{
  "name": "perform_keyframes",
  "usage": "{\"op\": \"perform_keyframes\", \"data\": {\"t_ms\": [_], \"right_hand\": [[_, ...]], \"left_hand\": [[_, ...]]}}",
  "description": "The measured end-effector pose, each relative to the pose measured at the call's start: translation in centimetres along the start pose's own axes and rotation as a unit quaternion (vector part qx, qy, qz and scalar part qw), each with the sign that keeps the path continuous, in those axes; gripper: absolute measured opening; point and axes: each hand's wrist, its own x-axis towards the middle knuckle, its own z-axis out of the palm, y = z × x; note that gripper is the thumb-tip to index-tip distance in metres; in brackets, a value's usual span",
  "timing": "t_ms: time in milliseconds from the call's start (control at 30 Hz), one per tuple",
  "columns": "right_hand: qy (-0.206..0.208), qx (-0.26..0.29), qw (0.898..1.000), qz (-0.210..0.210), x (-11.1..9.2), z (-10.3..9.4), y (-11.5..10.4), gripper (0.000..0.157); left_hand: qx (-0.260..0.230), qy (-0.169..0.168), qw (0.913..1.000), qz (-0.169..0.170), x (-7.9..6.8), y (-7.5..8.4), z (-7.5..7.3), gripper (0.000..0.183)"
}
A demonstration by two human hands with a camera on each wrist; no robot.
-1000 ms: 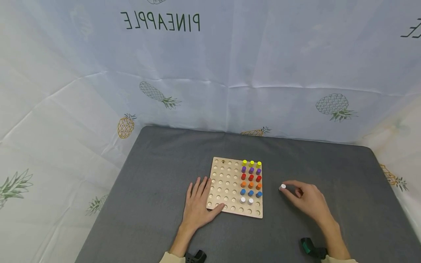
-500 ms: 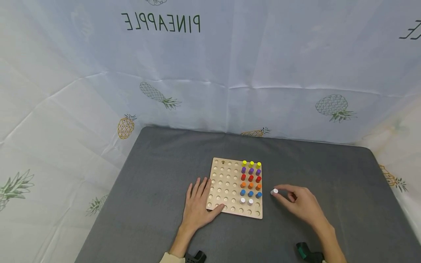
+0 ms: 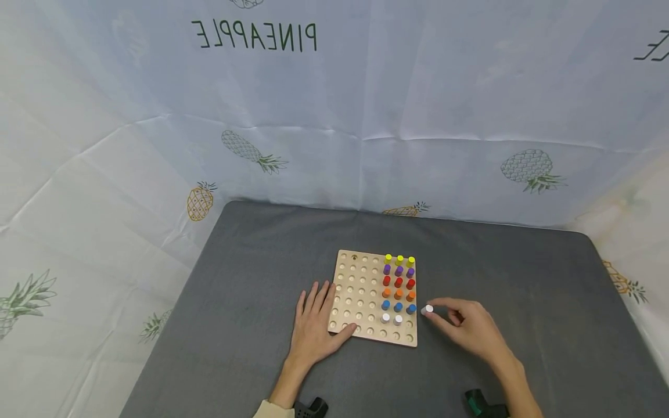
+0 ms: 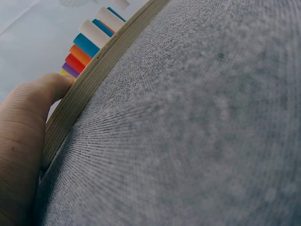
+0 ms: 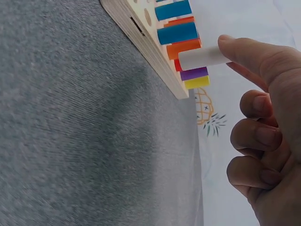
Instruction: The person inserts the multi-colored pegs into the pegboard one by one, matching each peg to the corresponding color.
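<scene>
A square wooden pegboard [image 3: 360, 295] lies on the grey table. Its three right-hand columns carry upright pegs in rows of yellow, purple, red, orange and blue. Two white pegs [image 3: 398, 320] stand in the row nearer the person; the hole at that row's right end is bare. Just off the board's right edge, my right hand [image 3: 467, 328] pinches a white peg [image 5: 202, 58] by its top between thumb and index finger, other fingers curled. My left hand [image 3: 313, 331] lies with spread, straight fingers along the board's left edge, thumb [image 4: 51, 89] over the near edge.
Grey cloth covers the table [image 3: 251, 249]. Behind and beside it hangs a pale curtain [image 3: 292, 87] printed with pineapples. Dark wrist devices [image 3: 486, 404] sit at both wrists. Bare holes fill the board's left columns and nearest row.
My right hand has moved left and slightly toward the person with the white peg, coming up close to the board's right edge. The left hand and board stay put.
</scene>
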Motion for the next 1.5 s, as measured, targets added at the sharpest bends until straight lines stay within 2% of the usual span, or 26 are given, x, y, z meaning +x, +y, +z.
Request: {"op": "perform_keyframes", "data": {"t_ms": [233,433,733,1500], "right_hand": [[-0.025,0.048,0.998,-0.032,0.0,0.8,-0.1,0.014],[-0.043,0.054,0.997,-0.046,-0.1,1.5,-0.2,0.012],[-0.048,0.056,0.997,-0.039,-0.2,2.2,0.0,0.014],[-0.049,0.058,0.997,-0.034,-0.5,2.5,-0.3,0.015]], "left_hand": [[-0.004,0.003,1.0000,0.001,0.1,0.0,0.0,0.097],[-0.005,0.000,1.0000,0.000,0.1,-0.1,0.1,0.097],[-0.004,0.002,1.0000,0.003,0.1,-0.1,0.1,0.097],[-0.008,-0.001,1.0000,0.000,0.1,-0.1,0.0,0.097]]}}
